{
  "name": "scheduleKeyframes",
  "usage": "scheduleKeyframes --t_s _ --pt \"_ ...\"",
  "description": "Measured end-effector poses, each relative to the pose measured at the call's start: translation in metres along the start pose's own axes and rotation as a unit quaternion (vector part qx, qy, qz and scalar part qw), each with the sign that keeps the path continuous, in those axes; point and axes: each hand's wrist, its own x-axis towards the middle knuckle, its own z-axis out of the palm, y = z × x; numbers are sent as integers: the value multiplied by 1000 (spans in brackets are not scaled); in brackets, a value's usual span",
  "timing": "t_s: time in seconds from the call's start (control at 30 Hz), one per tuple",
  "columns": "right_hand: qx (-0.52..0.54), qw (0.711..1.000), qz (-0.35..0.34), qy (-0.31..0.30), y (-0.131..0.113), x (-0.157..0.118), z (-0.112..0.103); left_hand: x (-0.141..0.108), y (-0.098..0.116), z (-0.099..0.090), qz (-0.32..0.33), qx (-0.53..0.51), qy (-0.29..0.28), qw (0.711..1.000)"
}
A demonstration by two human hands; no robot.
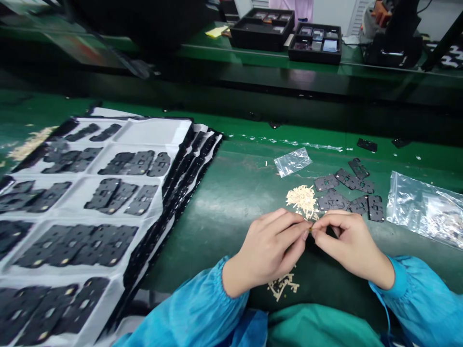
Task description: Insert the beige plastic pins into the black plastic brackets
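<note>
My left hand and my right hand meet fingertip to fingertip over the green table. Both pinch one tiny yellowish piece, mostly hidden by the fingers. Just beyond the fingertips lies a pile of small cream-coloured pieces. Flat black plates lie loosely to the right of that pile, behind my right hand. Nearer my body, below my left hand, more thin cream strips are scattered.
Stacked trays with white compartments of black plates fill the left. A small clear bag lies beyond the pile, a larger filled bag at the right. Black boxes stand on the back shelf.
</note>
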Motion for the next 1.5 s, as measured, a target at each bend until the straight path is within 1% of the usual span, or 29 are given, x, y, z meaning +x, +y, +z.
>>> scheduleKeyframes --t_s 0.07,0.17,0.3,0.4,0.47,0.53,0.57,0.6,0.67,0.73,0.8,0.93,1.0,1.03,1.1,1.17,1.2,1.23,1.27,1.33,1.4,1.5 --pt "-25 1000 -10 -4 -1 0 -1 3 0 -3 9 3 -21 1000" --pt "-68 998 -16 -6 -2 -1 -1 7 1 -8 36 37 -37 998" --pt "-81 997 -13 -5 -3 -2 -1 11 1 -11 66 62 -52 995" --pt "-71 997 -5 -9 -4 -1 -3 12 -4 -8 50 56 -52 996" --pt "-57 998 6 -12 -3 0 -5 13 -11 -5 13 80 -52 995" --pt "-23 999 35 -11 0 3 -7 13 -18 -2 -27 128 -39 991" --pt "3 998 60 -11 2 5 -8 12 -21 -1 -38 147 -27 988" --pt "34 995 89 -13 5 7 -9 12 -22 0 -35 157 -10 987" --pt "98 984 148 -23 10 11 -12 10 -21 1 11 155 27 987" --pt "146 971 186 -39 14 15 -13 9 -16 1 69 142 50 986" --pt "173 963 198 -54 14 17 -15 8 -11 2 99 136 64 984" --pt "185 961 188 -81 8 15 -17 9 -6 5 105 125 82 983" --pt "176 964 179 -83 5 13 -18 9 -6 6 93 102 85 987" --pt "170 967 173 -79 4 12 -19 10 -6 7 76 74 89 990" --pt "162 972 156 -63 3 12 -21 11 -5 8 22 -25 100 994" --pt "161 975 143 -46 5 13 -24 12 -4 8 -42 -136 101 985" --pt "163 976 141 -40 6 13 -25 13 -3 7 -67 -169 98 978" --pt "165 975 143 -37 7 14 -26 13 -3 6 -83 -179 98 975" --pt "168 974 146 -36 8 14 -26 13 -3 5 -89 -168 103 976" --pt "171 973 151 -36 10 14 -25 13 -3 3 -66 -100 122 985" --pt "174 973 151 -31 11 12 -22 12 -3 2 -13 -17 133 991" --pt "183 971 152 -22 10 9 -17 13 -1 3 57 62 123 989"
